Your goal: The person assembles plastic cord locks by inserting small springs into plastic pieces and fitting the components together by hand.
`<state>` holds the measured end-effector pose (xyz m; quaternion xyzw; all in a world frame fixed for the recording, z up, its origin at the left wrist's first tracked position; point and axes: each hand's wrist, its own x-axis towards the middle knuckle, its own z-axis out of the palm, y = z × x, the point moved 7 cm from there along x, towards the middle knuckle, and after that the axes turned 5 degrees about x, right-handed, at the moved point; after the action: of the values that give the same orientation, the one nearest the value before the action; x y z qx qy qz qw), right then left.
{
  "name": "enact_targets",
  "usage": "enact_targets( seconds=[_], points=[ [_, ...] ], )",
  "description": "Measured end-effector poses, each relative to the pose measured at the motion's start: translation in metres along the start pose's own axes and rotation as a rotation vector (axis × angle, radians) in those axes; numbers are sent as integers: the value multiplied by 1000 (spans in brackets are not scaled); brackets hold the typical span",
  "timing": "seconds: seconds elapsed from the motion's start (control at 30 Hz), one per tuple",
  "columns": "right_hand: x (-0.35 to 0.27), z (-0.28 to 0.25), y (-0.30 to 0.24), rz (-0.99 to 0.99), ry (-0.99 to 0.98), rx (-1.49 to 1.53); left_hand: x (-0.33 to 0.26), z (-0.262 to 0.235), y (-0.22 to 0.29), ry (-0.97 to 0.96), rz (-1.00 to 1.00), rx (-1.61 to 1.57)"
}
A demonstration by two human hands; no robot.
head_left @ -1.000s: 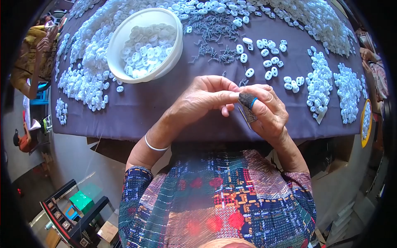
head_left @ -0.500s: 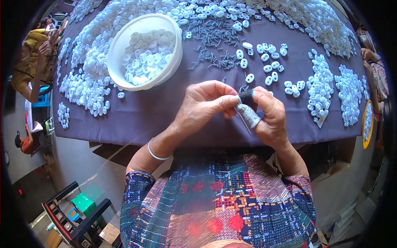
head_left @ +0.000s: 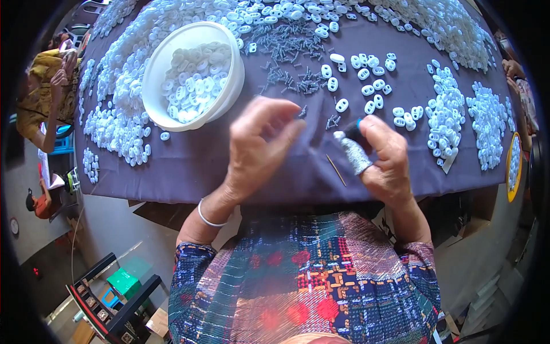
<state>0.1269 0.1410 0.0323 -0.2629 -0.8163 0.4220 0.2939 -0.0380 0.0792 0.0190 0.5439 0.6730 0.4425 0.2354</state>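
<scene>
My left hand (head_left: 260, 143), slightly blurred, hovers over the dark cloth with thumb and forefinger apart. A small grey spring (head_left: 302, 110) lies just beyond its fingertips. My right hand (head_left: 387, 157) is closed, its thumb wrapped in silvery-white tape and its forefinger in a black cover. A small white piece (head_left: 340, 135) shows at the tip of the wrapped thumb; the fingers partly hide it. On the cloth between the hands lies a thin brown stick (head_left: 336, 170). Several loose grey springs (head_left: 332, 121) rest just past the right fingertips.
A white tub (head_left: 234, 86) of white two-holed oval pieces stands at left. Piles of white pieces (head_left: 123, 86) spread around it and along the back. A heap of springs (head_left: 286, 43) lies mid-table. More pieces (head_left: 444, 114) lie right, near a yellow-rimmed tray (head_left: 515, 166). Other people sit at both sides.
My left hand has come away from my right, moving left, and its fingers have parted. My right hand has shifted slightly right. The thin stick now lies bare between them.
</scene>
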Motion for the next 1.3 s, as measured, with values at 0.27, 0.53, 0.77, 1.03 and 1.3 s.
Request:
enact_targets(
  seconds=[0.27,0.53,0.77,1.03,1.3],
  points=[
    [-6,5,7,-46,-113,-516,17,6,-7,-29,125,492],
    [-8,10,10,-57,-134,-551,19,11,-7,-67,188,431],
    [-9,11,10,-48,-125,-562,17,9,1,-43,260,328],
    [-9,11,10,-52,-100,-553,9,4,2,-44,275,466],
    [-10,11,11,-53,-101,-550,10,-2,-1,-76,285,471]
  ],
)
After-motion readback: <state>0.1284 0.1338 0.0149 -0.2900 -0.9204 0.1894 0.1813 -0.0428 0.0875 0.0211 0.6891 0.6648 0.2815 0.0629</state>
